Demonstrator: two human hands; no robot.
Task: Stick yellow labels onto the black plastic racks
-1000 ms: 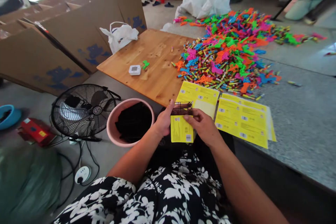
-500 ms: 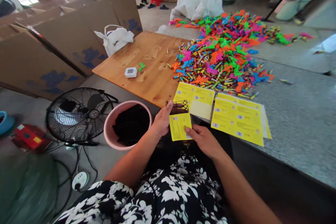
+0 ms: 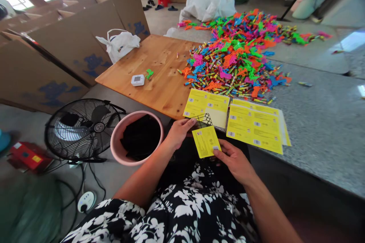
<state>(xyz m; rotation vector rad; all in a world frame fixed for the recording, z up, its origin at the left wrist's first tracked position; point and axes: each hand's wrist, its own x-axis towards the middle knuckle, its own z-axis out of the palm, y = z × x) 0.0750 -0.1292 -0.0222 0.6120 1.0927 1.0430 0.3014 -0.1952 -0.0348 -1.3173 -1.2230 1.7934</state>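
My left hand (image 3: 179,132) is closed, thumb on top, on the left edge of a thin black plastic frame (image 3: 205,120) with rings along its far right end. A yellow printed label (image 3: 205,140) covers the near part of this frame. At the label's lower right corner my right hand (image 3: 234,158) pinches with thumb and fingers. Its other fingers are partly hidden underneath. Beyond the hands lie sheets of yellow labels (image 3: 253,123), one of them (image 3: 196,101) with a bare pale patch.
A pile of colourful plastic toy guns and small tubes (image 3: 234,60) covers much of the worktop. On the wooden board (image 3: 159,64) are a white device (image 3: 138,80) and a green toy gun (image 3: 149,73). A pink bucket (image 3: 115,148) with black pieces stands left, beside a fan (image 3: 82,129).
The frame and label have shifted slightly right and turned. My right hand has moved right and down to the label's corner. The whole view has swung a little.
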